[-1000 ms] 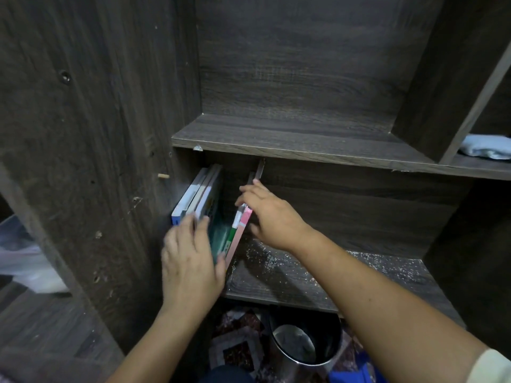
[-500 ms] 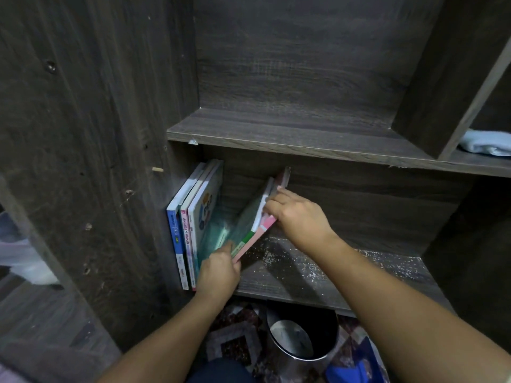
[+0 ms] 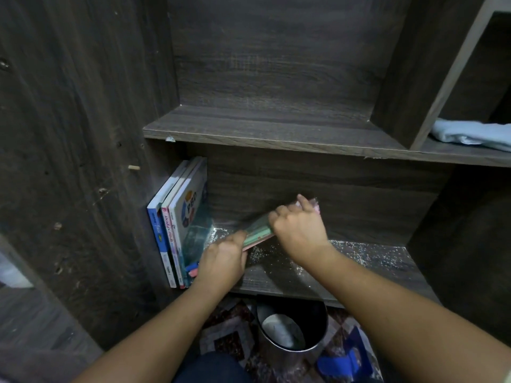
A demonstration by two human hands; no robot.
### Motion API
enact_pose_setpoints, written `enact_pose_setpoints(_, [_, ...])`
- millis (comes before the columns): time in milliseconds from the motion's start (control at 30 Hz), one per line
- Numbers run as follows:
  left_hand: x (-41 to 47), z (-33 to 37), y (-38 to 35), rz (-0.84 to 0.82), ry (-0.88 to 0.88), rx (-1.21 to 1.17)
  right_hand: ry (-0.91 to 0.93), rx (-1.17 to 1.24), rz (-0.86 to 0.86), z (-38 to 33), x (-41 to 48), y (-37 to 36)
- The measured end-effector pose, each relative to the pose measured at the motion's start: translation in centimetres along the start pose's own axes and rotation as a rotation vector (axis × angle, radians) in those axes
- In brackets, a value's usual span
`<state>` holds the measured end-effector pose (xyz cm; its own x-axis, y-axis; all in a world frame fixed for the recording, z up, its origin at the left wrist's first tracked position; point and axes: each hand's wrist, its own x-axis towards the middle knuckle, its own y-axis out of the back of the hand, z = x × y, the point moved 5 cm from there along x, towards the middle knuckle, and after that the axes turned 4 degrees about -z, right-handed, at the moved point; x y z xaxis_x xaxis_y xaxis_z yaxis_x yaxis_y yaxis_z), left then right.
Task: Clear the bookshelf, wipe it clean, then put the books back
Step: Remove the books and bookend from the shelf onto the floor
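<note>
Two hands hold a slanted bundle of thin books (image 3: 258, 234) low over the bookshelf's lower shelf (image 3: 359, 261).

The left hand (image 3: 224, 258) curls round the bundle's near end, and the right hand (image 3: 298, 230) clasps its far end by the shelf's back edge. Three upright books (image 3: 177, 230) stand at the shelf's left end. White specks dust the board. A pale blue cloth (image 3: 470, 134) lies at the upper shelf's right end.

Both bare forearms stretched forward, converging, left hand (image 3: 222, 261) knuckles up, fingers curled round near end of tilted books (image 3: 258, 234) -- right hand (image 3: 300, 230) grips their far end, fingers over top
</note>
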<state>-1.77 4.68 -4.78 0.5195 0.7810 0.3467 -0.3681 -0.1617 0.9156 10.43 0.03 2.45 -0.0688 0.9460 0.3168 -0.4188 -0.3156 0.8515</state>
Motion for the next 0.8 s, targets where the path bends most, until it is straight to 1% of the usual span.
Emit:
enact_pose_setpoints(100, [0.5, 0.5, 0.6, 0.098, -0.07, -0.034, -0.029, 0.054, -0.025, 2.3, -0.6, 0.5])
enact_pose_setpoints(233, [1.3, 0.1, 1.8, 0.14, -0.049, 0.049, -0.093, 0.063, -0.014, 4.4, -1.6, 0.9])
enact_pose_setpoints(333, [2.1, 0.8, 2.8, 0.162, -0.116, 0.071, -0.215, 0.035, -0.014, 5.3, -2.1, 1.9])
enact_pose_setpoints(367, [2.4, 1.5, 3.2, 0.163, -0.151, 0.081, -0.224, 0.007, -0.045, 5.2, -2.4, 1.9])
enact_pose_setpoints(467, [2.6, 4.0, 4.2, 0.121, -0.274, 0.139, -0.167, -0.06, -0.137, 4.3, -3.3, 1.5])
enact_pose_setpoints(500, [2.5, 4.8, 4.3, 0.084, -0.297, 0.155, -0.146, -0.038, -0.167, 4.1, -3.7, 1.2])
enact_pose_setpoints(600, [2.0, 6.8, 4.5, -0.049, -0.309, 0.171, -0.139, 0.138, -0.281, 5.0, -5.2, 0.1])
enact_pose_setpoints(667, [1.8, 7.6, 4.6, -0.106, -0.305, 0.162, -0.124, 0.174, -0.318, 5.9, -6.5, -0.2])
enact_pose_setpoints(700, [1.7, 8.3, 4.6, -0.118, -0.315, 0.185, -0.127, 0.182, -0.344, 6.6, -7.5, -0.4])
enact_pose_setpoints(800, [1.3, 10.1, 4.3, -0.081, -0.372, 0.251, -0.145, 0.229, -0.412, 8.2, -9.9, -0.7])
